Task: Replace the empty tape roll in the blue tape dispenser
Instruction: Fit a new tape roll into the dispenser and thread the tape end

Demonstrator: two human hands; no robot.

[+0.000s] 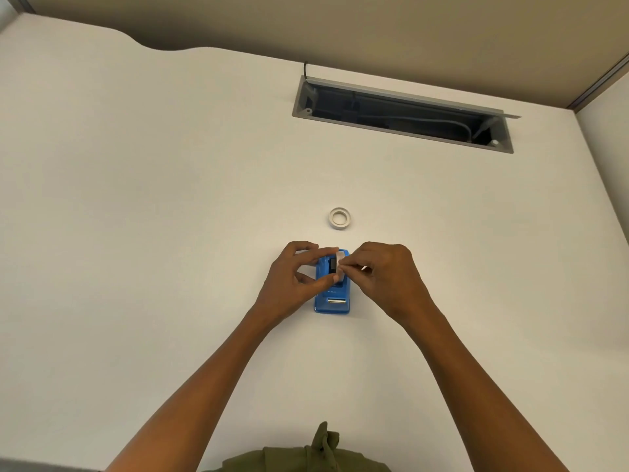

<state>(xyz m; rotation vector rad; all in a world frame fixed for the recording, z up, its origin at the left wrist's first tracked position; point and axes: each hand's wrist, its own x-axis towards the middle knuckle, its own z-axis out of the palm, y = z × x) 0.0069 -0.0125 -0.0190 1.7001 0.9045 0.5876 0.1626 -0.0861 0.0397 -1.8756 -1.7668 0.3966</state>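
The blue tape dispenser (333,298) stands on the white desk (170,233), its metal cutter facing me. A white tape roll (339,258) sits upright in the dispenser's cradle, beside a black hub. My left hand (296,277) pinches the roll from the left with thumb and fingers. From the right, my right hand (384,270) pinches the same roll with its fingertips. A second white ring of tape (340,218) lies flat on the desk just beyond the dispenser.
A grey cable hatch (401,114) is open in the desk at the back right, with cables inside. Partition walls (340,25) border the desk at the back and right. Olive clothing (299,458) shows at the bottom edge.
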